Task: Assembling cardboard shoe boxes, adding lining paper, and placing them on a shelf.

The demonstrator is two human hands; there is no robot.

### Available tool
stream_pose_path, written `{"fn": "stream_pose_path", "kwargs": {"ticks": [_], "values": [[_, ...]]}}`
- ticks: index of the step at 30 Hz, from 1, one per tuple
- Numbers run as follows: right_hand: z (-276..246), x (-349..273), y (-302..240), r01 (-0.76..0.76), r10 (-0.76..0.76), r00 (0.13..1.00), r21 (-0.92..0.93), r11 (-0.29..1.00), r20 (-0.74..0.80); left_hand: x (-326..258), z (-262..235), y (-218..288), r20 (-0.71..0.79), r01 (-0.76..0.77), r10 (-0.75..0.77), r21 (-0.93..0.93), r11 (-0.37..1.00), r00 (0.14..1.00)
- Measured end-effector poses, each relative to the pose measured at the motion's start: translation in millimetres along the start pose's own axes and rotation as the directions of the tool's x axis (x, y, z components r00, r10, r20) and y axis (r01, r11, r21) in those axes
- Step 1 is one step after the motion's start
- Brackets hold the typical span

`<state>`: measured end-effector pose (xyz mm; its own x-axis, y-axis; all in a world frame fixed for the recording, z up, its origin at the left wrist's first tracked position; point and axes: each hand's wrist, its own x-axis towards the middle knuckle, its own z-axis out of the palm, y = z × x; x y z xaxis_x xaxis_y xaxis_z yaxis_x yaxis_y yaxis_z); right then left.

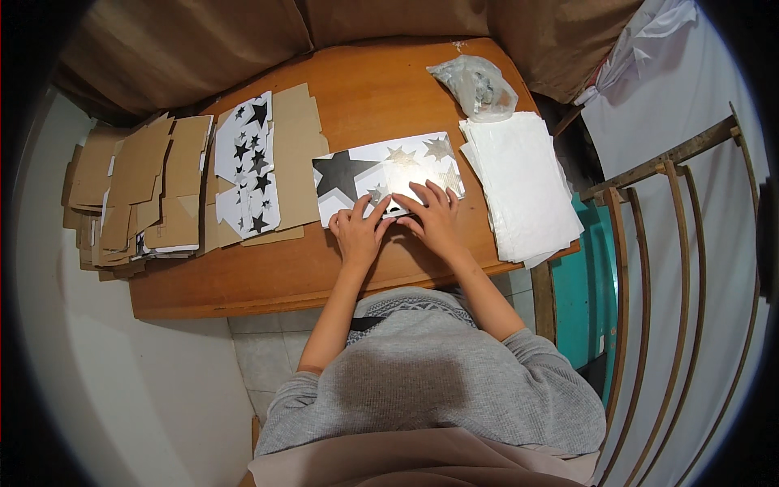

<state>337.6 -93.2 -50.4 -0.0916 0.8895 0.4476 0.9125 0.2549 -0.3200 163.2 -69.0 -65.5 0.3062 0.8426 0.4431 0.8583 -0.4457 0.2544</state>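
Observation:
A white cardboard box (349, 209) with black and silver stars lies in front of me on the wooden table. My left hand (359, 231) is at its near edge, fingers bent over the top and thumb pointing inward. Beside it my right hand (438, 223) grips the same edge, its fingers curved across the silver stars. Both thumbs and index fingers come close together around a small dark half-round notch (395, 209) in the edge. The undersides of my fingers are hidden.
Star-printed flattened card (258, 174) lies on brown cardboard at left, beside a tall stack of folded cardboard (146, 191). To the right rest a pile of white sheets (527, 187) and a clear plastic bag (479, 88). A wooden rack (686, 235) stands right of the table (365, 89).

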Motion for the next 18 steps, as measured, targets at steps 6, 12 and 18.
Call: {"fn": "stream_pose_path", "kwargs": {"ticks": [6, 12, 18], "values": [[16.7, -11.5, 18.9, -0.045, 0.060, 0.998, 0.327, 0.944, -0.034, -2.9, 1.6, -8.4, -0.077, -0.060, 0.052, -0.099, 0.993, 0.996], [16.6, -13.0, 24.8, -0.013, 0.023, 0.999, 0.329, 0.944, -0.026, -5.9, 1.3, -13.8, -0.080, -0.098, 0.088, -0.133, 0.986, 0.993], [12.9, -14.2, 22.8, 0.043, -0.040, 0.999, 0.322, 0.946, -0.015, -6.2, -2.2, -10.7, -0.052, -0.120, 0.116, -0.090, 0.989, 0.992]]}}
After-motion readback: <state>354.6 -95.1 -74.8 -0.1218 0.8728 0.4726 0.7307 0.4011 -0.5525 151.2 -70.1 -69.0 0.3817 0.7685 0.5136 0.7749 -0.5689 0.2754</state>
